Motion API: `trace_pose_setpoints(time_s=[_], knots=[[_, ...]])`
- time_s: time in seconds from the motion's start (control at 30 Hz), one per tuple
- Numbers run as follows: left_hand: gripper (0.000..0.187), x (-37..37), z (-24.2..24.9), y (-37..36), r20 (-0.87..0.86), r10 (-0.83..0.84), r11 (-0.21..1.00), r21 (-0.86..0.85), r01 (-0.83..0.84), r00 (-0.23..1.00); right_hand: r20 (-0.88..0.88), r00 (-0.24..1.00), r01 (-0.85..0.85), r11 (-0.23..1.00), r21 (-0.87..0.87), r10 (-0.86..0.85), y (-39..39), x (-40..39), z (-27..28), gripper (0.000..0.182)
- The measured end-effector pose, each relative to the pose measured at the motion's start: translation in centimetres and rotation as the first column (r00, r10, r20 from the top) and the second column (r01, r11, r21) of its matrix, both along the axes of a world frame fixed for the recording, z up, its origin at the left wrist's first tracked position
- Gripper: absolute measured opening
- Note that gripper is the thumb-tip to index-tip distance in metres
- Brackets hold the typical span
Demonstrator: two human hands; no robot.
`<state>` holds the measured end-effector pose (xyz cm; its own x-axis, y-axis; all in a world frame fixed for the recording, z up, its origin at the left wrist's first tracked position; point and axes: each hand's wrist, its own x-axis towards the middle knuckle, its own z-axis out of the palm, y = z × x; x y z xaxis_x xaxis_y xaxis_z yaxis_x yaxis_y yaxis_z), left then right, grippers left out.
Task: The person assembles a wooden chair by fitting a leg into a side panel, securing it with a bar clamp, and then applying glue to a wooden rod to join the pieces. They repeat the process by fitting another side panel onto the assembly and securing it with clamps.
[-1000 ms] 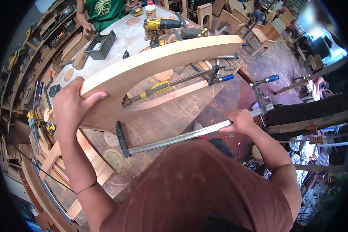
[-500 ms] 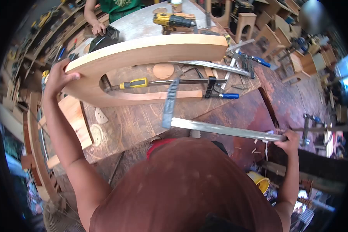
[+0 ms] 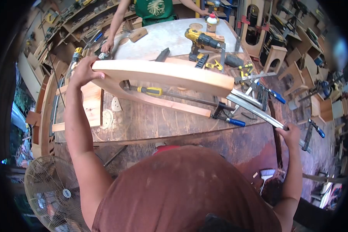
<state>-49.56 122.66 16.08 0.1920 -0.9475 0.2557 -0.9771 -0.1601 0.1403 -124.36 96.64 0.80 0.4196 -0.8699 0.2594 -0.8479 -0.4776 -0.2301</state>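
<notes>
The curved wooden panel [image 3: 162, 75] is held above the surface [image 3: 162, 120], a yellow-handled clamp [image 3: 174, 96] fixed across its opening. The left hand [image 3: 83, 69] grips its left end, fingers wrapped over the edge. The right hand [image 3: 290, 133] is closed around a long steel bar clamp [image 3: 255, 110] whose far end meets the panel's right end. A yellow drill [image 3: 201, 38] lies beyond, near a co-worker's hand [image 3: 106, 47].

The curved wooden frame [image 3: 162, 75], pale and U-shaped, stands tilted on the far bench, clamped across its opening. A long steel bar clamp [image 3: 255, 110] slants at its right end
</notes>
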Motion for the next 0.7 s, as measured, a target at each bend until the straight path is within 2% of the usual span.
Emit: trace_pose_setpoints(time_s=[0.07, 0.23, 0.27, 0.3, 0.4, 0.43, 0.5, 0.53, 0.63, 0.7], knots=[[0.077, -0.1, -0.2, 0.9, -0.024, -0.058, 0.997, -0.058, 0.057, 0.998, -0.009, 0.999, -0.033, 0.999, -0.005, 0.033, -1.8, 4.4, -0.3, 0.050], [0.080, -1.1, -0.4, 3.0, 0.037, 0.029, 0.998, -0.057, -0.027, 0.999, -0.067, 0.989, -0.130, 0.990, 0.052, 0.133, -6.9, 15.8, -4.1, 0.057], [0.080, -1.0, -0.6, 3.3, -0.029, 0.035, 0.998, -0.043, -0.036, 0.999, -0.079, 0.984, -0.151, 0.986, 0.068, 0.157, -7.8, 18.0, -4.8, 0.061], [0.079, -1.3, -0.5, 3.6, -0.018, 0.036, 0.998, -0.046, -0.037, 0.999, -0.090, 0.983, -0.152, 0.987, 0.061, 0.157, -8.5, 20.5, -5.4, 0.059], [0.077, -1.1, -0.8, 4.8, -0.009, 0.067, 0.996, -0.050, -0.067, 0.998, -0.103, 0.977, -0.174, 0.979, 0.111, 0.185, -10.6, 25.8, -7.7, 0.069], [0.076, -1.5, -0.8, 4.9, -0.001, 0.075, 0.995, -0.063, -0.075, 0.997, -0.102, 0.973, -0.196, 0.974, 0.111, 0.208, -10.8, 27.0, -7.5, 0.069], [0.076, -2.1, -0.9, 5.4, 0.008, 0.067, 0.995, -0.071, -0.067, 0.998, -0.145, 0.979, -0.121, 0.982, 0.144, 0.142, -10.6, 29.5, -7.1, 0.069], [0.076, -1.9, -1.1, 5.6, 0.024, 0.060, 0.995, -0.082, -0.058, 0.998, -0.148, 0.974, -0.149, 0.978, 0.143, 0.170, -11.0, 30.4, -7.4, 0.069], [0.075, -1.5, -1.3, 5.9, 0.054, 0.099, 0.993, -0.069, -0.095, 0.994, -0.063, 0.983, -0.151, 0.959, 0.238, 0.170, -14.1, 31.5, -9.8, 0.064], [0.075, -1.7, -1.3, 5.6, 0.027, 0.111, 0.990, -0.088, -0.108, 0.993, -0.062, 0.975, -0.197, 0.960, 0.198, 0.213, -14.3, 31.3, -9.7, 0.060]])
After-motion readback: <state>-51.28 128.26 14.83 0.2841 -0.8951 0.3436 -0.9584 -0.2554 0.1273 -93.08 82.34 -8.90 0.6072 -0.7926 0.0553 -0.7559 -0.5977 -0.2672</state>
